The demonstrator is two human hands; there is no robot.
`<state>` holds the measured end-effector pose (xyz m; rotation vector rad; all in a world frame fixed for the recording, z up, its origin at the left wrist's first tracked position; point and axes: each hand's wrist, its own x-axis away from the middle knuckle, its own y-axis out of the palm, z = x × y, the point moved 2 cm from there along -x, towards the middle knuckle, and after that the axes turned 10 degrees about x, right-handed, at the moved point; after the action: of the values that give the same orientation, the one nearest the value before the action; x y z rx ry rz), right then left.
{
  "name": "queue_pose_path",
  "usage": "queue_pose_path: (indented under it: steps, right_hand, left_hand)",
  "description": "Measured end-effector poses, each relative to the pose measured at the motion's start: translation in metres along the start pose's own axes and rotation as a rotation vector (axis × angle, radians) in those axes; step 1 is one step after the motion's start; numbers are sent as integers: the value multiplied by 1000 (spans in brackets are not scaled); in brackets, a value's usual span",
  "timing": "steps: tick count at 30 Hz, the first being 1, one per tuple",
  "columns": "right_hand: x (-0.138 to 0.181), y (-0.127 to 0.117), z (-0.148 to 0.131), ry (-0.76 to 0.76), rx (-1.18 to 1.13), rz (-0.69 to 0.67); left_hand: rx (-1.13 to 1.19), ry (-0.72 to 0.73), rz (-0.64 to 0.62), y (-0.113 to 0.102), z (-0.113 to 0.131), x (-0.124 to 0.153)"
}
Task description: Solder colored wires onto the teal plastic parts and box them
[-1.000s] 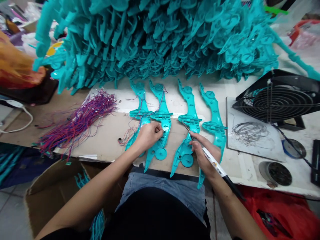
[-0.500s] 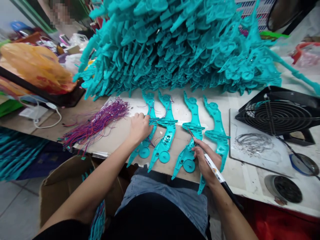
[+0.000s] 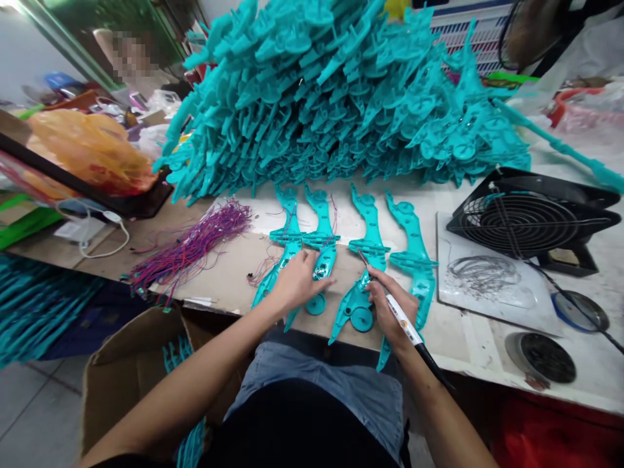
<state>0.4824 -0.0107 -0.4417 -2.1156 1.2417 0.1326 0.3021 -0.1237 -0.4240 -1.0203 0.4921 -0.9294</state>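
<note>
Several teal plastic parts shaped like curved bows lie side by side on the worktable. My left hand (image 3: pixel 298 281) is over the lower half of the second part from the left (image 3: pixel 319 214), thumb and fingers apart. Thin wires run along this part and its left neighbour (image 3: pixel 291 220). In my right hand (image 3: pixel 390 302) is a soldering iron (image 3: pixel 403 320), gripped like a pen. Its thin tip points at the crosspiece of the third part (image 3: pixel 366 218); whether they touch I cannot tell. Under my right wrist passes the rightmost part (image 3: pixel 414 244).
A large pile of teal parts (image 3: pixel 336 104) rises behind. Left lies a bundle of purple-red wires (image 3: pixel 195 242). On the right are a black fan (image 3: pixel 529 218), a plate with coiled solder wire (image 3: pixel 485 276) and a round tin (image 3: pixel 543 357). A cardboard box (image 3: pixel 114 370) stands below. Another person is far left.
My left hand has moved right and down from the leftmost part to the second, and its fingers have spread. The soldering iron stays by the third part. The view has shifted slightly.
</note>
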Motion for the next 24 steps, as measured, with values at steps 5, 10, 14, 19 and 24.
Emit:
queue_pose_path:
  steps: [5,10,14,19,24]
  right_hand:
    - [-1,-2,-1,24,23,22]
    - [-4,-6,-6,25,20,41]
    - [-8,-6,-6,-10,21,43]
    - [-15,-5,-8,-35,84,28]
    - [-22,-4,-14,-79,190,26]
  left_hand:
    - [38,-2,63,29,16,15]
    - [261,15,126,-3,13,28]
    - [329,21,129,-47,-16,46]
    - [227,24,103,-68,-68,46]
    - [131,76,88,-50,-100,40]
